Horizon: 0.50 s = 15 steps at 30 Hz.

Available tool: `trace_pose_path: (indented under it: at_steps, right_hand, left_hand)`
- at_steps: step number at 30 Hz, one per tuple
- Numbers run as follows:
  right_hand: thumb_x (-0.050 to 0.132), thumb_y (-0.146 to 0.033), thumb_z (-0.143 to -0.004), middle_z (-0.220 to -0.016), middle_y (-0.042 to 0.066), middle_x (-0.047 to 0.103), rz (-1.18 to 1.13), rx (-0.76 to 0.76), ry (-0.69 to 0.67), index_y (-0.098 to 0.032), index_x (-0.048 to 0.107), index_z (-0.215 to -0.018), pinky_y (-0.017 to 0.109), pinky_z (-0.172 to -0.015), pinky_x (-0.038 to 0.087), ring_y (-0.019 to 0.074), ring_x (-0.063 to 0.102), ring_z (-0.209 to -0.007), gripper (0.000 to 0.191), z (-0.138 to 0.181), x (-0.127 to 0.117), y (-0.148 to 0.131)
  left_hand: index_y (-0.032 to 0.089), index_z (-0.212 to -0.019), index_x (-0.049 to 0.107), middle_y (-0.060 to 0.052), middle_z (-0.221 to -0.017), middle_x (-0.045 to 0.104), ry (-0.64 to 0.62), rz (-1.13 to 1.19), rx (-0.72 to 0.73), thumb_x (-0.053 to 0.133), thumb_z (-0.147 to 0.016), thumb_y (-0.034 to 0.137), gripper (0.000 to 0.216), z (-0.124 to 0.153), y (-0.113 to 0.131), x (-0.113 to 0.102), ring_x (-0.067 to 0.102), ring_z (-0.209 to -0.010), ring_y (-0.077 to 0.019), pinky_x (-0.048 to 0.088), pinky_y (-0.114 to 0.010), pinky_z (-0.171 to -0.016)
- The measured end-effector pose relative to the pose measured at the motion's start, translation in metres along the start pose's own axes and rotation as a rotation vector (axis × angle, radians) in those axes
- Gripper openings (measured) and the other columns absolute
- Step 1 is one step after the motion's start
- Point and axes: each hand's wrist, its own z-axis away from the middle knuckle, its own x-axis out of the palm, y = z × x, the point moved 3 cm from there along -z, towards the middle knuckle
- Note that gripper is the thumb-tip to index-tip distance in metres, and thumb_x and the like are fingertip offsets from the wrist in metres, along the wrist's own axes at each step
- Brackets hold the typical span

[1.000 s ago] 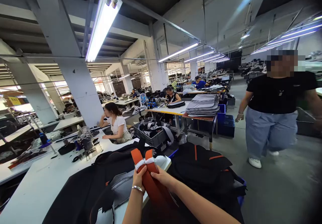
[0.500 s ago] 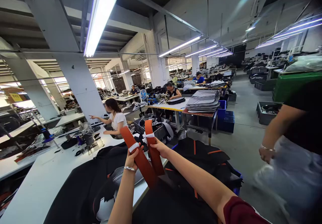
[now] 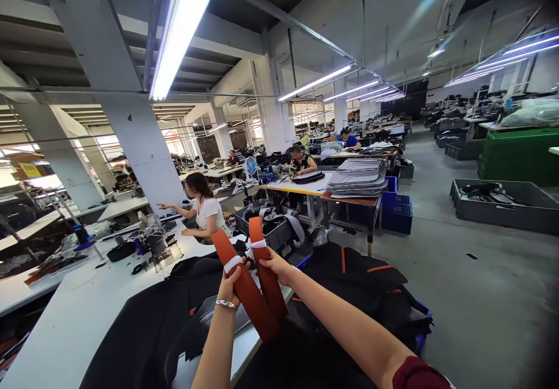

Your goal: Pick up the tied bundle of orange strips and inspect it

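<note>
My left hand (image 3: 231, 281) is closed round an orange-brown strap roll (image 3: 253, 301), a long flat loop with a white tie round its upper part. A second orange-brown roll (image 3: 271, 284) stands beside it, tilted alike, and my right hand (image 3: 276, 265) grips it just below its own white tie (image 3: 258, 244). The lower ends of both rolls come down over black fabric in front of me. Black fabric pieces (image 3: 144, 319) lie on the white table to the left, below my left forearm. More black pieces with orange strips (image 3: 362, 278) are heaped to the right.
A sewing machine (image 3: 152, 240) stands on the white table (image 3: 56, 319), with a person in a white top (image 3: 208, 213) seated behind it. Stacked grey panels (image 3: 358, 179) rest on a table ahead. A grey crate (image 3: 502, 208) sits on the aisle floor at right.
The person walking at the right edge has left the view, uncovering the grey crate. My hands and both strap rolls appear slightly lower, with the grips kept.
</note>
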Motion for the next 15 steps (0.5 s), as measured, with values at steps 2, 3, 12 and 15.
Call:
trace_pose_path:
  at_steps: [2,3,12,15]
  right_hand:
    - [0.087,-0.039,-0.052,-0.093,0.0,0.065,0.009,0.003,-0.008,-0.025,0.049,-0.112,0.037,-0.07,0.05,0.0175,0.063,-0.071,0.072,0.002,0.002,0.003]
    - [0.086,-0.039,-0.053,-0.094,0.001,0.065,0.014,0.005,-0.009,-0.024,0.049,-0.112,0.036,-0.07,0.05,0.0173,0.062,-0.07,0.072,0.003,0.002,0.005]
    - [0.088,-0.043,-0.05,-0.088,-0.001,0.065,0.044,0.032,-0.006,-0.023,0.05,-0.11,0.037,-0.071,0.051,0.0171,0.062,-0.066,0.073,0.01,-0.002,0.015]
    - [0.088,-0.043,-0.05,-0.088,-0.001,0.066,0.034,0.038,-0.015,-0.023,0.051,-0.109,0.037,-0.07,0.051,0.0178,0.062,-0.066,0.073,0.012,-0.004,0.022]
  left_hand:
    - [0.02,-0.104,0.064,-0.01,-0.112,0.069,0.01,-0.003,-0.013,0.088,-0.06,0.017,0.05,0.0,-0.002,-0.001,0.066,-0.105,-0.0332,0.059,-0.039,-0.082]
    - [0.02,-0.103,0.064,-0.01,-0.111,0.07,0.015,-0.005,-0.019,0.088,-0.059,0.017,0.05,0.0,-0.003,-0.001,0.066,-0.104,-0.0328,0.059,-0.039,-0.08]
    - [0.02,-0.107,0.057,-0.011,-0.094,0.072,0.05,-0.046,-0.088,0.091,-0.054,0.029,0.064,0.003,-0.011,-0.002,0.07,-0.081,-0.0302,0.059,-0.041,-0.069]
    - [0.021,-0.107,0.055,-0.009,-0.091,0.072,0.049,-0.049,-0.083,0.092,-0.053,0.029,0.065,0.006,-0.013,0.002,0.07,-0.076,-0.0277,0.059,-0.039,-0.065]
